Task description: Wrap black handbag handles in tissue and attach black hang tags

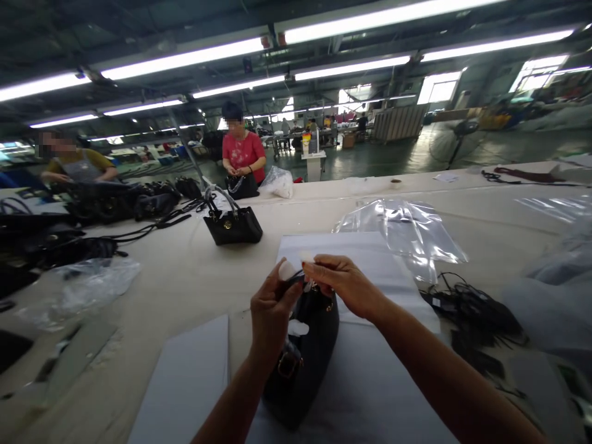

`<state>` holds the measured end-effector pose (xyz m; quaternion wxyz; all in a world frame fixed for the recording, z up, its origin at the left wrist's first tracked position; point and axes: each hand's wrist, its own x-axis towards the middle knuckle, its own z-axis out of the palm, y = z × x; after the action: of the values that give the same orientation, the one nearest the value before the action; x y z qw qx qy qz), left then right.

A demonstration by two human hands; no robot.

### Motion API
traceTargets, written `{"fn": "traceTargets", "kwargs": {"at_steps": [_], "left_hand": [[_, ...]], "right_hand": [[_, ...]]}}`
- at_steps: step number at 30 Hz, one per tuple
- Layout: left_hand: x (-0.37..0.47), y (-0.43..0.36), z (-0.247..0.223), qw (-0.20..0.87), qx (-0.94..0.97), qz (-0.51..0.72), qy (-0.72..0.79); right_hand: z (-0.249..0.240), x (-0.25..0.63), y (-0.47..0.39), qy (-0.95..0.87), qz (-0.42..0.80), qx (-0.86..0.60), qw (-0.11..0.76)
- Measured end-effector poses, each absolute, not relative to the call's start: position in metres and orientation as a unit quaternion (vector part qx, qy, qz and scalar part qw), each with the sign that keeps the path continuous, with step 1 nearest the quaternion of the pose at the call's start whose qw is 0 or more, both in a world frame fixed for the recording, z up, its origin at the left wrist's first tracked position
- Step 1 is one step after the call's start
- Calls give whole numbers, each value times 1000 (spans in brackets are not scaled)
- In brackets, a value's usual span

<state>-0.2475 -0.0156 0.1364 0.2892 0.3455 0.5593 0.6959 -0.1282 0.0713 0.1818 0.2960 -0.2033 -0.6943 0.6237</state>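
Note:
A black handbag [314, 351] lies on white sheets [370, 376] in front of me, with gold-coloured rings and a buckle showing. Above its upper end, my left hand [272, 302] pinches a dark strap or handle [296, 277] that has a white wrapping piece [287, 269] on it. Close beside it, my right hand [340, 280] has its thumb and fingers pressed together at the same strap, by another small white piece [306, 255]. What exactly lies between the right fingertips is too small to tell. A further white piece [298, 327] rests on the bag.
An upright black handbag [234, 226] stands beyond my left hand. Clear plastic bags [402, 225] and dark cords [474, 308] lie on the right. Black bags [106, 203] pile up at left, near a white board [185, 382]. Two people work across the table.

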Motion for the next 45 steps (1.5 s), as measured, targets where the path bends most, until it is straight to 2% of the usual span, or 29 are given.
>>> {"fn": "traceTargets", "kwargs": {"at_steps": [6,11,14,19,23,26,30,33,36,38,41,42,43,45], "left_hand": [[-244,-13,126,225,366,679,595],[-240,-14,126,159,383,651,636],[-238,-16,130,107,406,627,656],[-238,-19,132,83,434,595,672],[-237,-19,130,65,447,603,657],[-234,-18,132,58,464,631,619],[-233,-19,136,37,494,647,580],[-239,-19,135,3,517,624,586],[-243,-18,129,-56,572,578,580],[-244,-17,125,-95,600,547,576],[-244,-18,120,-122,555,558,604],[-245,-18,119,-117,530,571,616],[-246,-18,119,-108,507,582,626],[-249,-17,119,-73,479,591,645]], "right_hand": [[190,-133,77,-846,427,-206,243],[198,-139,79,-881,351,-258,187],[199,-142,83,-873,377,-253,176],[190,-143,96,-766,588,-205,159],[186,-146,102,-723,640,-211,155],[185,-151,98,-727,628,-226,162],[186,-150,89,-765,555,-252,207],[194,-147,90,-782,552,-225,182],[205,-147,98,-821,497,-203,193],[211,-150,105,-855,468,-155,162],[214,-155,115,-855,508,-93,37],[213,-157,116,-856,511,-83,19],[212,-158,117,-867,494,-70,24],[210,-161,114,-908,408,-39,86]]}}
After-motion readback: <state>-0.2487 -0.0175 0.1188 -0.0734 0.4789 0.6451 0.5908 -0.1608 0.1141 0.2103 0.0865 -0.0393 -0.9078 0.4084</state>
